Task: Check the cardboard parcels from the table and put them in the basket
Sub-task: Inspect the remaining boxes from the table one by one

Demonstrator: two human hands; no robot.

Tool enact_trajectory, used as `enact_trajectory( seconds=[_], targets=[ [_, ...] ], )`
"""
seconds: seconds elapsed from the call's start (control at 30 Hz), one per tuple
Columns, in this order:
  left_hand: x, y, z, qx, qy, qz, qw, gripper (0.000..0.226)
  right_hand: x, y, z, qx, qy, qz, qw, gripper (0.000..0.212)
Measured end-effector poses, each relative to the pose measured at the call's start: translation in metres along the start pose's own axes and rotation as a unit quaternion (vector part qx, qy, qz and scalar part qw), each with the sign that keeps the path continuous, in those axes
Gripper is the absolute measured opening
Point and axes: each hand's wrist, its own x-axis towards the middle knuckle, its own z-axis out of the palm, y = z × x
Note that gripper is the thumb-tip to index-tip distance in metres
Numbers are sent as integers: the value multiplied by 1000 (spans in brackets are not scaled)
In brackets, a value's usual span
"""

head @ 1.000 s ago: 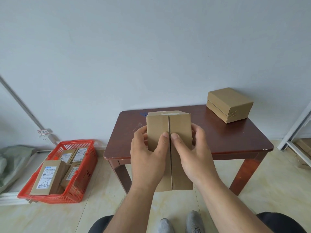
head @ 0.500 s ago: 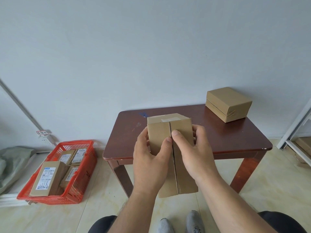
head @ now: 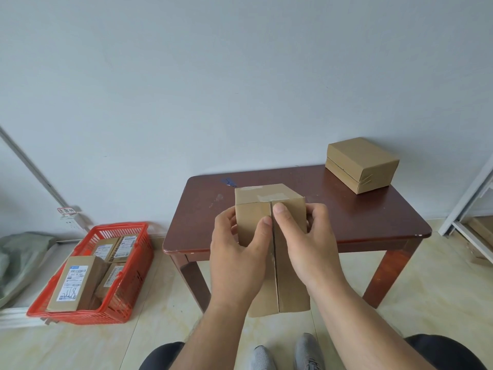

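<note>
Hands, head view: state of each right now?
Left hand: grip closed on the cardboard parcel, thumb on its centre seam.
Right hand: grip closed on the same parcel, thumb beside the seam.

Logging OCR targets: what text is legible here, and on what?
None reads clearly.
Shipping labels on the parcels in the red basket: print and barcodes, too small.
Front parcel's label: large handwritten marks, unclear.
Wall tag: red characters, blurred.
Held parcel, table parcel: no text showing.
</note>
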Motion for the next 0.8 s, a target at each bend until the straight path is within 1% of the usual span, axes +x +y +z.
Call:
enact_trajectory(
  seconds=[0.13,0.17,0.27,0.3,0.4,0.47,0.53,0.63,0.8],
  targets=[
    [8,0,-4,3,0,-1,1000,43,-3,4,0,4,-16,-14,1000,36],
    [10,-2,-3,11,-4,6,1000,48,-2,5,-1,5,-18,-18,1000,35],
    [8,-8,-2,46,-25,25,998,78,-1,5,-3,13,-29,-19,999,35],
    [7,-10,-2,50,-31,25,998,81,0,4,-3,18,-32,-14,999,33],
    [4,-11,0,52,-46,31,997,68,2,1,-4,32,-38,-5,999,22],
    [1,-8,0,36,-49,25,998,58,2,1,-4,38,-37,-6,999,22],
    [-2,-1,0,-4,-47,7,999,50,3,2,-3,38,-33,-9,999,28],
    [-1,4,-2,-38,-54,-4,998,55,2,4,-3,35,-31,-7,999,34],
    [4,3,-3,-48,-53,-6,997,51,1,7,-2,27,-63,-12,998,56]
  ],
)
